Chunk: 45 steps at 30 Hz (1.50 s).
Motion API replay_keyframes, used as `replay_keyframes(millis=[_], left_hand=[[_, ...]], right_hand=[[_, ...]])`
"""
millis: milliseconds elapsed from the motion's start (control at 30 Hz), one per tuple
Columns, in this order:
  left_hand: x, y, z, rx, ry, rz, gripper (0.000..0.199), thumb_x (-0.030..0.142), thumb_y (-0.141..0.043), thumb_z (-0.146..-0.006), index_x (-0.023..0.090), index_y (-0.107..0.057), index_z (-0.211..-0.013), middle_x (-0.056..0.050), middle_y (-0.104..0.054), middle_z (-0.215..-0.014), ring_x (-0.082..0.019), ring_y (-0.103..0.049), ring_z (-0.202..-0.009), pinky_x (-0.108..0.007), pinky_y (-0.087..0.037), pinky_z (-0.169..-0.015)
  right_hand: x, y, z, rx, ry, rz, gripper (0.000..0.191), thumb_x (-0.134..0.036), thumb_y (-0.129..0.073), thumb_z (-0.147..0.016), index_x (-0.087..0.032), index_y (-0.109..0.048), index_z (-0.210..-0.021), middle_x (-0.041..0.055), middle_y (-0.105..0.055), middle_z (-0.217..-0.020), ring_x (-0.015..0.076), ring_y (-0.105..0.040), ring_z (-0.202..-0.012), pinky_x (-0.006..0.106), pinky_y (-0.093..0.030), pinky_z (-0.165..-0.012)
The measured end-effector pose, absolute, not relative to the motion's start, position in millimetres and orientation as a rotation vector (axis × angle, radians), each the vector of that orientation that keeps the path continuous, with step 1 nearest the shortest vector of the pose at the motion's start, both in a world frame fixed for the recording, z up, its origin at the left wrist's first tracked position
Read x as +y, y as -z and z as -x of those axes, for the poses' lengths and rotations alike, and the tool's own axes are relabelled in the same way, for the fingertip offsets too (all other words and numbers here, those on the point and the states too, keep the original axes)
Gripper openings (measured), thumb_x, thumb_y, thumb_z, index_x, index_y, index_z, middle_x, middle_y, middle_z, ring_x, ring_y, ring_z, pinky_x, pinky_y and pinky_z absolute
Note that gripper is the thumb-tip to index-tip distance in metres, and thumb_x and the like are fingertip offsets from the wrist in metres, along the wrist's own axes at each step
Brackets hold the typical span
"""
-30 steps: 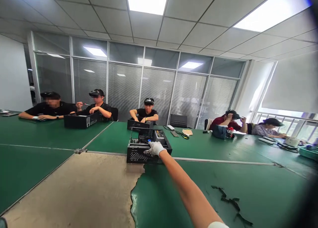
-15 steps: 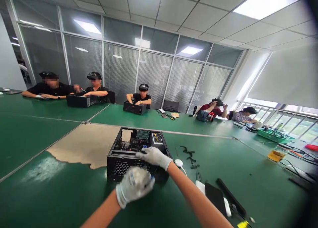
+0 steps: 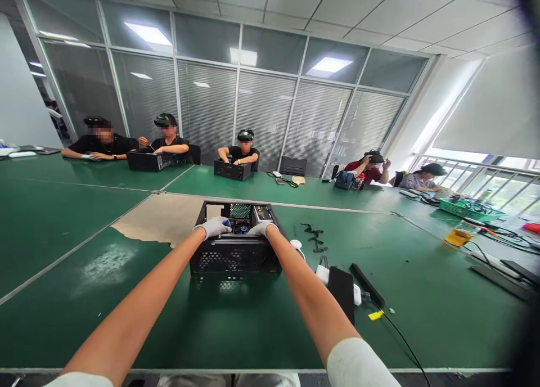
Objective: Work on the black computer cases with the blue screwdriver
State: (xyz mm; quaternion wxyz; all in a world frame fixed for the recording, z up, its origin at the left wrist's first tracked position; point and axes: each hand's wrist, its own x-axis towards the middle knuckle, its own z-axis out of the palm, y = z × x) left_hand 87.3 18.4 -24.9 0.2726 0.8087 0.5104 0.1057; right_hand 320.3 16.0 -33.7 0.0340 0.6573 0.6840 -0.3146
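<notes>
A black computer case lies on the green table, its open side up, with a round fan and a labelled power supply showing inside. My left hand, in a white glove, reaches over the near edge into the case, closed round a small blue object too small to name. My right hand, also gloved, is over the near right part of the case beside the power supply; its fingers point down inside and are mostly hidden.
Brown paper lies left of the case. To the right are black cable pieces, a black phone, a black bar and a green basket. Several people sit across the table, two with black cases.
Both hands have moved; my left hand went from the case's front up over its edge into the interior, and my right hand shifted right. The view has shifted, showing the table's near edge.
</notes>
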Motion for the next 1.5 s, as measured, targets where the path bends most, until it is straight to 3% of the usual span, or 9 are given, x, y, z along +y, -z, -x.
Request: replay_keyframes(millis=[300,467,633,867,1100,1200,1267,1367,1500], left_hand=[[46,44,-91,1.226,-0.08,-2.279,0.028,0.035,-0.063,-0.072,0.021,-0.067,-0.096,0.002,-0.068,-0.081,-0.015,-0.058,-0.068,-0.021,-0.046,-0.056],[61,50,-99,1.258,0.04,-2.427,0.019,0.021,-0.067,-0.062,0.022,-0.07,-0.081,0.004,-0.069,-0.073,-0.017,-0.063,-0.073,-0.024,-0.051,-0.069],[50,39,-101,1.289,-0.185,-2.603,0.025,0.026,-0.067,-0.076,0.023,-0.072,-0.1,-0.004,-0.074,-0.103,-0.024,-0.066,-0.1,-0.03,-0.051,-0.089],[34,23,-99,1.324,-0.575,-2.729,0.032,0.044,-0.062,-0.091,0.022,-0.071,-0.112,-0.013,-0.058,-0.137,-0.035,-0.047,-0.134,-0.049,-0.033,-0.116],[36,27,-106,1.361,-0.492,-2.588,0.05,0.052,-0.031,-0.105,0.023,-0.061,-0.131,-0.01,-0.069,-0.13,-0.025,-0.063,-0.121,-0.034,-0.046,-0.103],[37,24,-108,1.454,-0.365,-2.48,0.063,0.048,-0.015,-0.107,0.019,-0.07,-0.115,-0.012,-0.077,-0.11,-0.025,-0.071,-0.107,-0.032,-0.052,-0.092],[33,19,-105,1.527,-0.302,-2.445,0.059,0.049,-0.023,-0.106,0.014,-0.072,-0.106,-0.016,-0.077,-0.101,-0.028,-0.074,-0.1,-0.034,-0.054,-0.087],[12,12,-99,1.635,-0.365,-2.47,0.045,0.041,-0.036,-0.103,0.012,-0.065,-0.121,-0.021,-0.072,-0.121,-0.031,-0.068,-0.115,-0.039,-0.051,-0.096],[-36,13,-98,1.569,-0.423,-2.581,0.047,0.046,-0.03,-0.107,0.018,-0.067,-0.115,-0.017,-0.074,-0.116,-0.03,-0.069,-0.114,-0.041,-0.05,-0.099]], right_hand=[[34,45,-308,2.463,0.97,-1.707,0.027,-0.028,-0.068,-0.085,-0.022,-0.082,-0.107,0.0013,-0.077,-0.12,0.0211,-0.069,-0.109,0.023,-0.049,-0.095],[37,47,-308,2.504,0.958,-1.663,0.023,-0.027,-0.068,-0.084,-0.021,-0.083,-0.101,0.0011,-0.079,-0.11,0.02,-0.07,-0.1,0.023,-0.05,-0.087],[39,52,-305,2.537,0.965,-1.711,0.029,-0.033,-0.074,-0.079,-0.022,-0.082,-0.105,-0.0003,-0.079,-0.094,0.0181,-0.068,-0.086,0.023,-0.051,-0.078],[33,47,-303,2.721,0.967,-1.969,0.035,-0.035,-0.075,-0.081,-0.018,-0.078,-0.112,0.0015,-0.076,-0.089,0.0176,-0.066,-0.082,0.024,-0.049,-0.077],[35,49,-301,2.759,0.977,-1.936,0.029,-0.026,-0.066,-0.087,-0.018,-0.075,-0.113,0.0053,-0.076,-0.105,0.0214,-0.067,-0.094,0.032,-0.05,-0.094],[30,46,-300,2.779,0.848,-1.993,0.035,-0.02,-0.064,-0.087,-0.018,-0.071,-0.121,0.0091,-0.074,-0.118,0.0232,-0.066,-0.106,0.035,-0.046,-0.103],[21,39,-310,2.839,0.909,-1.961,0.04,-0.024,-0.069,-0.083,-0.021,-0.07,-0.123,0.0077,-0.072,-0.123,0.0232,-0.065,-0.112,0.035,-0.045,-0.106],[0,29,-349,3.096,1.218,-2.105,0.043,-0.045,-0.065,-0.085,-0.023,-0.07,-0.122,0.0065,-0.072,-0.125,0.0226,-0.064,-0.118,0.036,-0.045,-0.11],[-34,45,-409,2.97,1.404,-2.88,0.063,-0.066,-0.05,-0.086,-0.022,-0.068,-0.128,0.0128,-0.067,-0.135,0.0275,-0.061,-0.129,0.042,-0.049,-0.109]])
